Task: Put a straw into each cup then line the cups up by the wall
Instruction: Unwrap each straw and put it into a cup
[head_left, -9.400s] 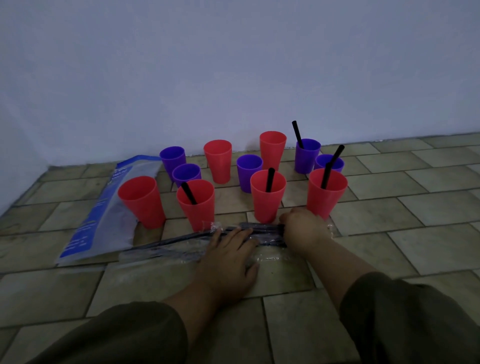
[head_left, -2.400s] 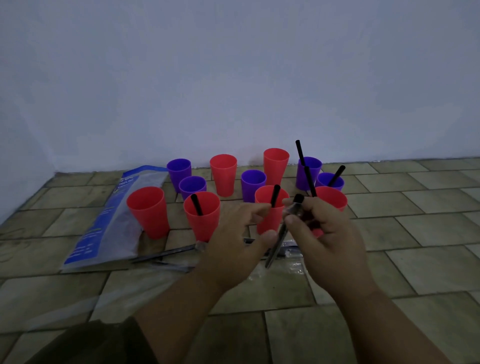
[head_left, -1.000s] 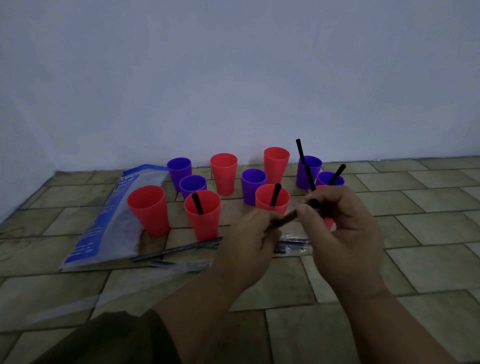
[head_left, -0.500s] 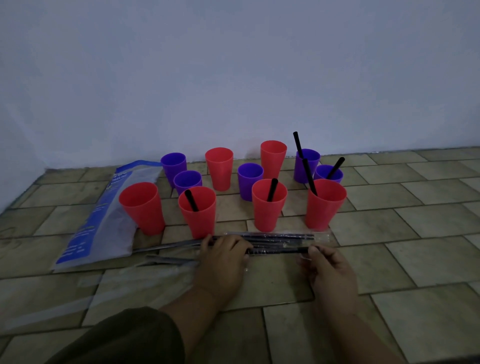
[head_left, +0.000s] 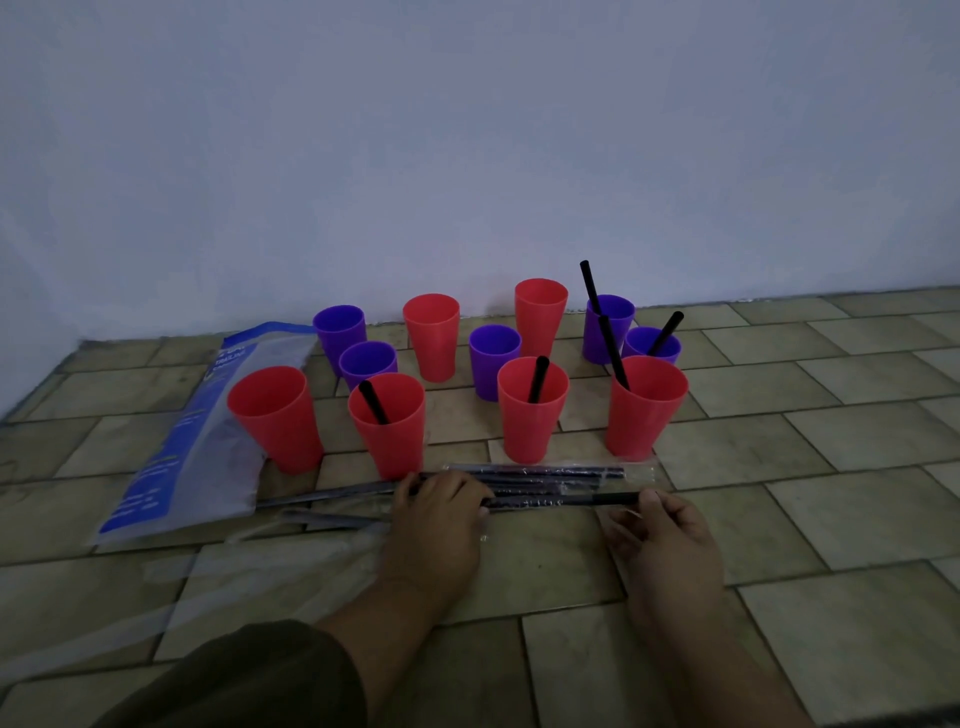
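Note:
Several red and purple cups stand on the tiled floor near the wall. Black straws stick out of three front red cups (head_left: 387, 423) (head_left: 532, 408) (head_left: 647, 405) and two purple cups (head_left: 608, 325) (head_left: 652, 345) at the right. The front-left red cup (head_left: 275, 415) and the others hold none. A bundle of wrapped straws (head_left: 535, 474) lies in front of the cups. My left hand (head_left: 436, 525) lies over its left part, fingertips holding the wrapper of one black straw (head_left: 561, 501). My right hand (head_left: 665, 535) pinches that straw's right end.
A blue and clear plastic bag (head_left: 187, 441) lies flat at the left, beside the front-left red cup. Loose clear wrappers (head_left: 291, 551) lie on the floor left of my left hand. The white wall (head_left: 467, 156) runs behind the cups.
A second ago both hands held a straw up in front of the cups; they have dropped to the floor and now hold a straw at the bundle. The cups have not moved.

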